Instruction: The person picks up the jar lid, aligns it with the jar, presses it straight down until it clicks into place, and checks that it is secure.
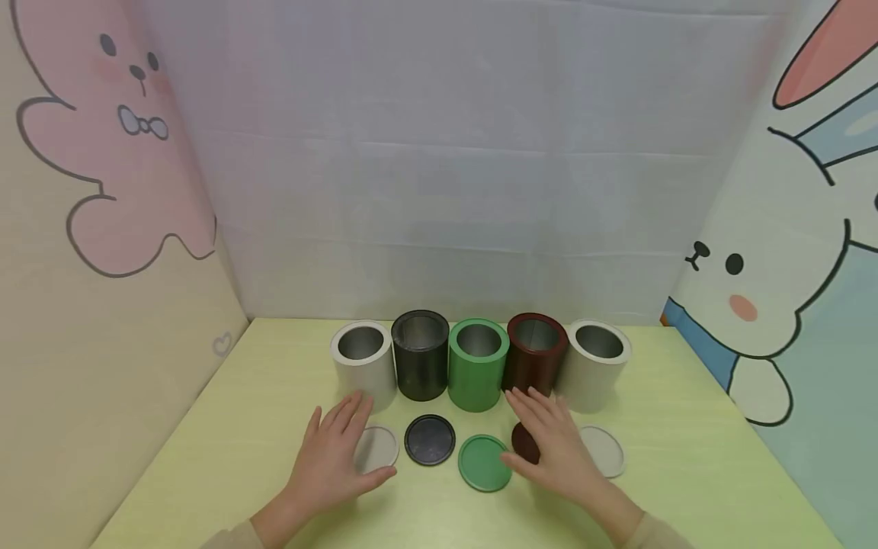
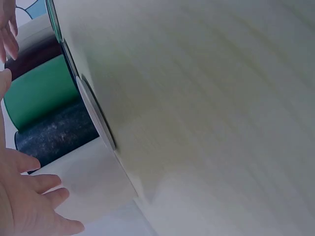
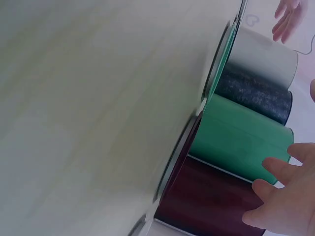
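Side by side at the back of the table stand a white canister (image 1: 363, 374), a black canister (image 1: 421, 370), a green canister (image 1: 475, 381), a dark red canister (image 1: 530, 367) and a second white canister (image 1: 591, 377), all with open tops. In front lie round lids: white (image 1: 381, 450), black (image 1: 430, 440), green (image 1: 484, 463), dark red (image 1: 524, 442) and another white (image 1: 605, 451). My left hand (image 1: 332, 460), fingers spread, hovers by the left white lid and partly covers it. Over the dark red lid, partly hiding it, is my right hand (image 1: 555, 451), also spread and holding nothing.
The pale yellow table (image 1: 226, 427) ends at a white cloth backdrop (image 1: 439, 191) just behind the canisters. Side panels with a pink cartoon animal (image 1: 144, 183) and a white cartoon rabbit (image 1: 768, 297) close in the left and right.
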Demonstrator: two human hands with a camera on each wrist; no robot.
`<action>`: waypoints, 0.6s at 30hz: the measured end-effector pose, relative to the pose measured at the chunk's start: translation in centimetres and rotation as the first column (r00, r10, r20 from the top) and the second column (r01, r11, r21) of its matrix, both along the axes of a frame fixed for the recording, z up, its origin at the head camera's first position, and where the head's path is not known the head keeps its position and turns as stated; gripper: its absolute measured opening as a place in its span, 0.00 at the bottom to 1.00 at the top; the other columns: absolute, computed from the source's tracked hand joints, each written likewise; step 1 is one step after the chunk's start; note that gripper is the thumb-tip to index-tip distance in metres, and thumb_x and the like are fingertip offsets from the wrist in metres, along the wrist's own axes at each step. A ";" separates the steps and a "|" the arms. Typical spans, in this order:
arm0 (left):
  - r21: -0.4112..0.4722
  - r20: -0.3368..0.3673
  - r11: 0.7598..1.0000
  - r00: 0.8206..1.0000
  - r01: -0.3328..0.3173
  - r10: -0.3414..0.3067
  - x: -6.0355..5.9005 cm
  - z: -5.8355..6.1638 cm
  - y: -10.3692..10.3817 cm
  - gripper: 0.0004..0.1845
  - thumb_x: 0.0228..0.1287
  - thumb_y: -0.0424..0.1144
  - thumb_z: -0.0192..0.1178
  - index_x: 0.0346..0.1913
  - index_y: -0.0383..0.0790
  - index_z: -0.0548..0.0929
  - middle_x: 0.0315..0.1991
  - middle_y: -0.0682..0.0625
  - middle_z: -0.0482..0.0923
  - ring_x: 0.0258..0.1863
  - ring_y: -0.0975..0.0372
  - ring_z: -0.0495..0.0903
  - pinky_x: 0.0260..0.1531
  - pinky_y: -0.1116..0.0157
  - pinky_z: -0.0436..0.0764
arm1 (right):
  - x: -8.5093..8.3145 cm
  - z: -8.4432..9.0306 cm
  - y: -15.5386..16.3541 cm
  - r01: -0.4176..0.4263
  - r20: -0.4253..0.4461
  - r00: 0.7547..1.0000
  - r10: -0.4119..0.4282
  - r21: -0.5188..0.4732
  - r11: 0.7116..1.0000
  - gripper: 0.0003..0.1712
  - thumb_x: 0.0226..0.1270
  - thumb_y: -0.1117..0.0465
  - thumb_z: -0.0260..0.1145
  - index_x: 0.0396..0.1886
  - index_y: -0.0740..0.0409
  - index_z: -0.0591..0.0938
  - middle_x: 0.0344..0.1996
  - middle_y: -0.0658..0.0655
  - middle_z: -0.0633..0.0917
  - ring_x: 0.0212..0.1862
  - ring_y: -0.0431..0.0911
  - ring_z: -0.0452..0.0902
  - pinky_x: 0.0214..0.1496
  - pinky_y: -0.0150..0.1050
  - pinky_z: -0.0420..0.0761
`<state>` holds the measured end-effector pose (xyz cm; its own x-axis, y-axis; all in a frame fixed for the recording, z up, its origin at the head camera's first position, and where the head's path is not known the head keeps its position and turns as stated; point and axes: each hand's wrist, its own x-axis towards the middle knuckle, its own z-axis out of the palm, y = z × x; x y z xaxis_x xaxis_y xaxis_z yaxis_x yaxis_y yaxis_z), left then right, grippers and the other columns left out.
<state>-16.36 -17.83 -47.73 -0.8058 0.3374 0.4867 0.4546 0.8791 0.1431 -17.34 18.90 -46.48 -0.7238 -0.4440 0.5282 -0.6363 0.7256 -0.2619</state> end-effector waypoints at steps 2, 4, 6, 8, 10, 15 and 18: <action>0.018 -0.017 1.000 1.000 0.008 -0.008 0.0 0.0 0.0 0.57 0.41 0.71 0.71 0.68 0.33 0.72 0.66 0.38 0.71 0.64 0.45 0.70 0.60 0.32 0.63 | -0.1 -0.1 -0.4 -0.018 0.004 1.000 0.018 -0.005 1.000 0.49 0.52 0.46 0.77 0.72 0.56 0.70 0.67 0.61 0.74 0.68 0.65 0.64 0.61 0.77 0.57; 0.034 -0.034 0.999 0.999 0.013 -0.012 -0.1 0.1 -0.1 0.57 0.39 0.71 0.71 0.67 0.32 0.73 0.64 0.38 0.72 0.63 0.45 0.72 0.59 0.32 0.65 | -0.3 -0.2 -0.7 -0.038 0.001 0.999 0.038 -0.005 0.999 0.47 0.56 0.42 0.74 0.72 0.58 0.70 0.66 0.61 0.74 0.68 0.64 0.65 0.62 0.76 0.58; 0.040 -0.045 0.999 0.999 0.014 -0.013 -0.2 0.0 -0.3 0.57 0.39 0.71 0.72 0.66 0.32 0.73 0.63 0.38 0.73 0.61 0.45 0.73 0.58 0.33 0.66 | -0.4 -0.3 -1.1 -0.057 -0.003 0.998 0.057 -0.006 0.998 0.46 0.61 0.37 0.69 0.71 0.59 0.71 0.66 0.61 0.75 0.67 0.64 0.65 0.62 0.75 0.58; 0.052 -0.049 0.999 0.999 0.016 -0.014 -0.3 0.0 -0.5 0.57 0.38 0.71 0.72 0.66 0.31 0.74 0.62 0.38 0.74 0.61 0.45 0.73 0.57 0.33 0.67 | -0.5 -0.4 -1.5 -0.072 -0.011 0.997 0.072 -0.013 0.997 0.46 0.63 0.34 0.65 0.71 0.60 0.71 0.65 0.61 0.76 0.67 0.63 0.66 0.62 0.74 0.59; 0.065 -0.050 0.998 0.999 0.019 -0.015 -0.4 -0.2 -0.6 0.58 0.38 0.71 0.72 0.66 0.31 0.73 0.62 0.38 0.74 0.60 0.45 0.74 0.57 0.33 0.68 | -0.7 -0.5 -1.9 -0.085 -0.016 0.996 0.085 -0.022 0.996 0.47 0.65 0.31 0.61 0.70 0.60 0.72 0.65 0.60 0.76 0.66 0.63 0.67 0.62 0.74 0.60; 0.112 -0.016 0.993 1.000 0.023 -0.022 -0.3 -0.3 -0.7 0.57 0.38 0.69 0.73 0.67 0.31 0.73 0.63 0.38 0.74 0.60 0.45 0.73 0.56 0.33 0.68 | -1.0 -0.5 -3.1 -0.111 -0.003 0.994 0.111 -0.038 0.993 0.47 0.64 0.31 0.62 0.71 0.60 0.71 0.64 0.58 0.77 0.66 0.61 0.68 0.63 0.72 0.61; 0.140 0.022 0.990 1.000 0.015 -0.018 -0.2 -0.3 -0.8 0.56 0.39 0.69 0.73 0.66 0.31 0.74 0.63 0.38 0.73 0.61 0.45 0.73 0.56 0.33 0.68 | -1.1 -0.3 -3.6 -0.125 0.016 0.992 0.126 -0.045 0.991 0.46 0.62 0.35 0.68 0.71 0.59 0.71 0.64 0.58 0.76 0.65 0.61 0.68 0.65 0.71 0.61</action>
<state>-16.53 -18.63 -48.04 -0.8123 0.2812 0.5109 0.4642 0.8421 0.2746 -18.42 15.25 -46.74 -0.6740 -0.5087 0.5356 -0.7160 0.6283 -0.3043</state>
